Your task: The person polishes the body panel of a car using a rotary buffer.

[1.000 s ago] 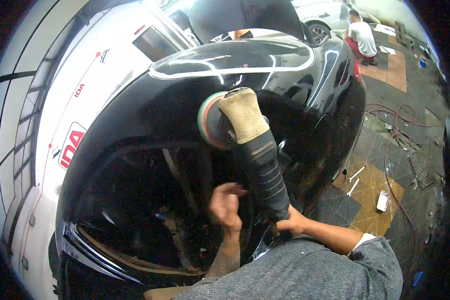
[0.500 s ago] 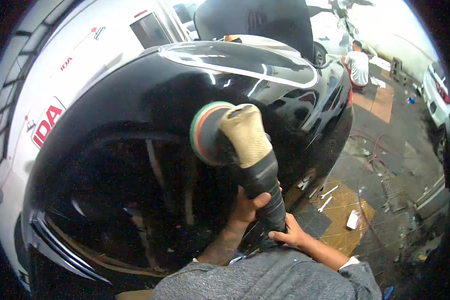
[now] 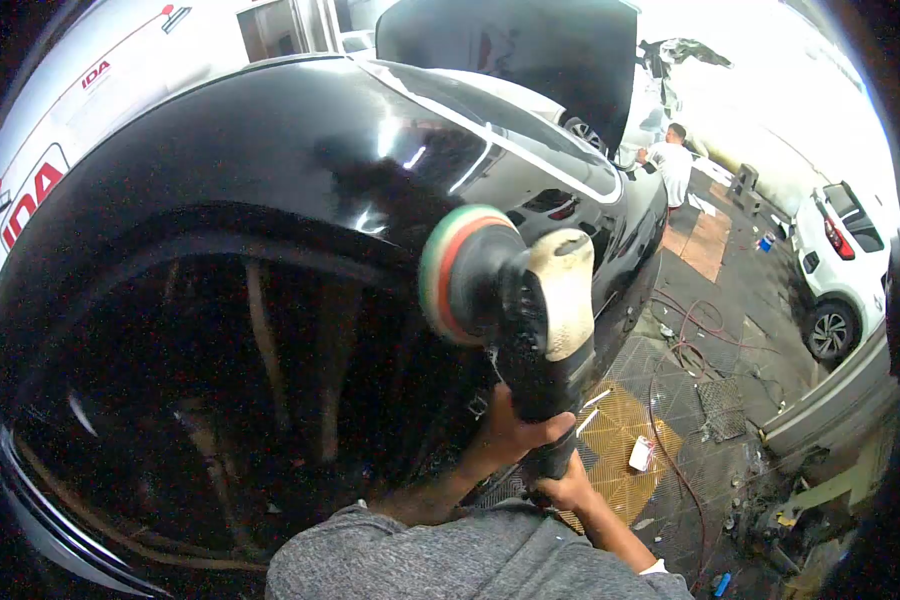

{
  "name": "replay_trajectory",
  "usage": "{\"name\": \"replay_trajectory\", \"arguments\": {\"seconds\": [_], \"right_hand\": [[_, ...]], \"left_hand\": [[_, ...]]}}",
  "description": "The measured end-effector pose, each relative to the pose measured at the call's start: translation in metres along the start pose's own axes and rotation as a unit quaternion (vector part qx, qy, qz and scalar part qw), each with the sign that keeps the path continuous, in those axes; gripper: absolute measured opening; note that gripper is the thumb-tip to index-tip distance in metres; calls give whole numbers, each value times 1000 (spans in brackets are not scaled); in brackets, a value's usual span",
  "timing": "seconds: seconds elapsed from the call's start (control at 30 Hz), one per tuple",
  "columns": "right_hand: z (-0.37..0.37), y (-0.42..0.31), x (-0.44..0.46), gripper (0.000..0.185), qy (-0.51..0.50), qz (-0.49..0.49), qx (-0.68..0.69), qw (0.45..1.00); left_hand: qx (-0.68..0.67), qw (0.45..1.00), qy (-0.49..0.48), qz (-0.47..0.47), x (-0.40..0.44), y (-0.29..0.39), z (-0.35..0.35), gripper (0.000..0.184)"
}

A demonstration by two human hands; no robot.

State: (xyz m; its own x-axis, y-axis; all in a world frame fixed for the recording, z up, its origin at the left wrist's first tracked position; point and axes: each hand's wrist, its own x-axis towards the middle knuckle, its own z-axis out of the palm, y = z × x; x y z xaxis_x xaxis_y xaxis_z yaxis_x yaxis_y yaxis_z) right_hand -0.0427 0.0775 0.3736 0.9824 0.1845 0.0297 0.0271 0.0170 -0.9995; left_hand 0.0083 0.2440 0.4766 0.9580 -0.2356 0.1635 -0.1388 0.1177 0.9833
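A polisher with a black body, a pale cover over its head and a round green-and-orange pad is in both my hands. Its pad faces the glossy black panel of a car and appears to rest against it; the pad's edge looks smeared. My left hand wraps round the polisher's body behind the head, its fingers partly hidden. Lower down, close to my body, my right hand grips the rear end of the handle. The panel mirrors lights and pale streaks.
Another person in a white top is by the car's far end. A white car stands at the right. Hoses, wrenches, and a small white item lie on the tiled floor. A white wall is on the left.
The view has turned to the right, so the car and the other person sit further left. The polisher has shifted right along the panel and its head has turned, still in both my hands.
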Motion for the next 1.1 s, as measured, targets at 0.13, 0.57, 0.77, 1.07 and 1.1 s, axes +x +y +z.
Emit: {"name": "replay_trajectory", "arguments": {"seconds": [0.13,0.57,0.77,1.07,1.1], "right_hand": [[10,-39,25,49,-89,-39,-54,994],[-44,87,-40,58,11,69,16,997],[-29,10,-35,59,2,103,-62,993],[-43,36,-41,51,22,115,-33,993],[-40,22,-34,50,21,107,-44,993]], "left_hand": [[-49,997,-3,61,2,11,-23,63],[3,995,-64,78,-10,-44,13,57],[-50,989,-39,136,-9,-8,10,50],[-89,985,-96,111,7,-26,15,42],[-89,984,-95,121,10,-21,13,42]]}}
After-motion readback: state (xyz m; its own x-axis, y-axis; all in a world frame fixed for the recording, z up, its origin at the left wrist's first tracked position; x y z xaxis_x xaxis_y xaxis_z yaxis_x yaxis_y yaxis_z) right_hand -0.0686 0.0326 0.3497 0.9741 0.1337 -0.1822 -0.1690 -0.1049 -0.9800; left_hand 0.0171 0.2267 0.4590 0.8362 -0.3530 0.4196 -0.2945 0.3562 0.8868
